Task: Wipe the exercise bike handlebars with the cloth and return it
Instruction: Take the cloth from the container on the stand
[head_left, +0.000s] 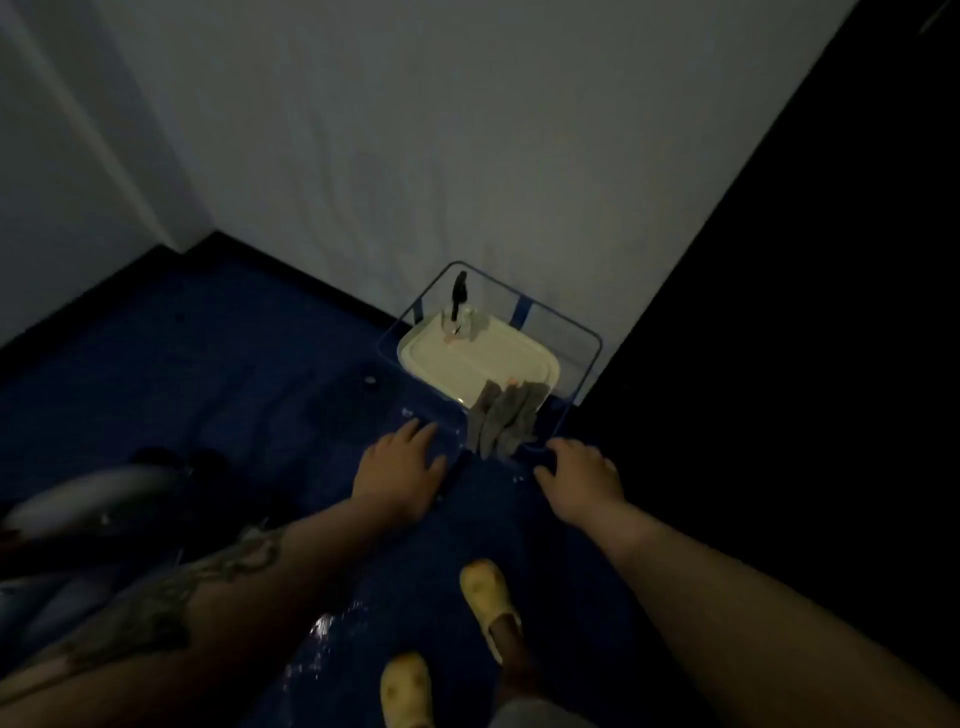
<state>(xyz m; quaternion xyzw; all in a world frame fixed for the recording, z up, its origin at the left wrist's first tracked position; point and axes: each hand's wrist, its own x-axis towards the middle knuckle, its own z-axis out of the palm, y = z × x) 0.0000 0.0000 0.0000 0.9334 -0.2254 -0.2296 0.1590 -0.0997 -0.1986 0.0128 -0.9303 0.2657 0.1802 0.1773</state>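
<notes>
Dim corner: cloth (506, 418) draped over rack rail (592, 340), between spread (empty) left hand (400, 473) and right hand (584, 475) grips.

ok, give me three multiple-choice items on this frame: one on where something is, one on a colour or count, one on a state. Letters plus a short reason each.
1. Where is the grey cloth?
A. draped over the near rim of the blue wire basket
B. in the left hand
C. on the floor beside the shoes

2. What colour is the tray in the basket?
A. red
B. cream-white
C. black

3. What is the left hand doing?
A. gripping the cloth
B. open, holding nothing
C. holding the spray bottle

Answers:
1 A, the cloth hangs over the rim between both hands.
2 B, the tray looks pale against the blue floor.
3 B, its fingers are spread with nothing in them.
</notes>
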